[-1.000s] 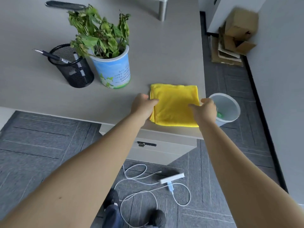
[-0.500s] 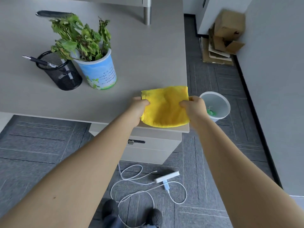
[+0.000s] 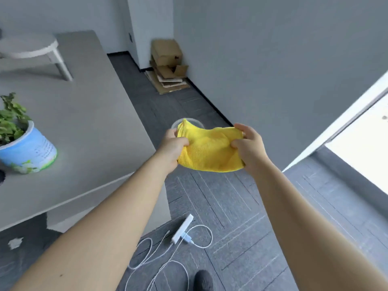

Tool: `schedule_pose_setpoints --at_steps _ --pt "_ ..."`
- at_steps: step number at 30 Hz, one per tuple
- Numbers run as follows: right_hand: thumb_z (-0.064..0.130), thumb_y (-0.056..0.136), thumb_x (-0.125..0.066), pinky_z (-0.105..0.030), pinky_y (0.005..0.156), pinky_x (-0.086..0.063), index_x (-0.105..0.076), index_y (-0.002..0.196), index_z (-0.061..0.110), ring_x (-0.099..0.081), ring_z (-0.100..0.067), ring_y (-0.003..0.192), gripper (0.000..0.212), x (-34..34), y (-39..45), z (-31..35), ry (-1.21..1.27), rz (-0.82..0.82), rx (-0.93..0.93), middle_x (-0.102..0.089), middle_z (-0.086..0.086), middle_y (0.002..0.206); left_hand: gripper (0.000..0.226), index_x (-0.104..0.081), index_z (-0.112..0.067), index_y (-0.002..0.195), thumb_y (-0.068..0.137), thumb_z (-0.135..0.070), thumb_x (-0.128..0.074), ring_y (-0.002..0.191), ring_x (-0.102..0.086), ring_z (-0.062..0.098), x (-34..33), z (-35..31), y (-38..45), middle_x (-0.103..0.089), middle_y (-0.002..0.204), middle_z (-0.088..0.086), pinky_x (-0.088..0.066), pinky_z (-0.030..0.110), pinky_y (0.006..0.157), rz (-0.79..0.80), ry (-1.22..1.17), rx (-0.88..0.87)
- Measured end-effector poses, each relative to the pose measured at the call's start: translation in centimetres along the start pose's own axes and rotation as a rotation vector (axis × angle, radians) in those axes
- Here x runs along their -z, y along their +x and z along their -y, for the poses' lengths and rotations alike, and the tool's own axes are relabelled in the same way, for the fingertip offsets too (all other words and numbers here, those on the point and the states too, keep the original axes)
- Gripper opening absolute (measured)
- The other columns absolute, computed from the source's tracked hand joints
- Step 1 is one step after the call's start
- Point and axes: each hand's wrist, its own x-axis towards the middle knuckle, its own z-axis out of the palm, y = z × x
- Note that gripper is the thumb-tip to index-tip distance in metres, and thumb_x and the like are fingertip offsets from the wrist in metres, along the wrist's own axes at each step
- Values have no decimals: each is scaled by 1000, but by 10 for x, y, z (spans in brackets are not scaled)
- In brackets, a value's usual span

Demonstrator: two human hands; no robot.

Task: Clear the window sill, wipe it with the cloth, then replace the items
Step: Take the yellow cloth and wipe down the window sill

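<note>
Head camera: we hold the folded yellow microfibre cloth (image 3: 210, 150) up in the air with both hands, clear of the grey desk (image 3: 84, 127). A second ago that cloth lay flat at the desk's near right corner with our hands on its two side edges; half a second ago it was bunching as we gathered it. Now it sags between our grips, off the desk and to its right, above the dark carpet, partly covering the small translucent waste bin (image 3: 198, 123) behind it.

Our left hand (image 3: 173, 149) is closed, thumb and fingers pinching the cloth's left edge. Our right hand (image 3: 249, 147) is likewise curled shut on the right edge, fingertips tucked into the fabric.

Our view has swung right, away from the desk. The potted green plant in its blue-and-white printed tub (image 3: 27, 152) now sits at the desk's left, far from the cloth. To the right of the desk a bright white opening with a pale frame (image 3: 357, 114) has come into sight; we judge this to be the window, though the sill itself is not clearly shown.

We read this as the clearing being done and the wiping step about to begin: cloth collected, body turning towards the sill.
</note>
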Motion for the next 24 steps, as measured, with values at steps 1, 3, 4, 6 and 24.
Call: schedule_pose_setpoints --at_steps 1,3,4,6,24 --pt "-10 81 -43 -26 85 -36 -47 135 17 -43 -16 103 60 21 -5 -4 5 -50 -7 -42 1 113 49 -40 -7 127 81 8 -43 95 -50 26 -20 -2 -5 -51 97 6 -43 37 77 52 19 -9" --pt "-10 80 -43 -24 84 -35 -50 133 14 -42 -16 102 58 63 -14 -12 18 -147 -18 -43 0 112 50 -38 -8 129 82 10 -40 89 -51 21 -63 -7 -16 -49 89 -3 -44 33 72 172 39 -43" --pt "-10 80 -44 -24 85 -35 -50 131 13 -42 -16 103 56 85 -18 -16 23 -199 -26 -44 0 112 49 -39 -9 127 82 10 -40 85 -51 18 -85 -9 -22 -48 89 -4 -44 32 69 219 56 -55" --pt "-6 81 -47 -26 90 -38 -53 129 13 -44 -17 106 52 130 -24 -27 47 -307 -34 -45 1 112 51 -40 -12 127 81 10 -40 92 -52 24 -131 -10 -33 -51 100 4 -44 35 75 300 102 -67" --pt "-5 84 -48 -35 97 -43 -55 124 14 -47 -20 104 44 532 30 -147 170 -678 -134 -47 -1 110 43 -37 -22 122 87 2 -44 67 -53 20 -581 32 -73 -49 82 0 -46 31 55 696 286 -29"
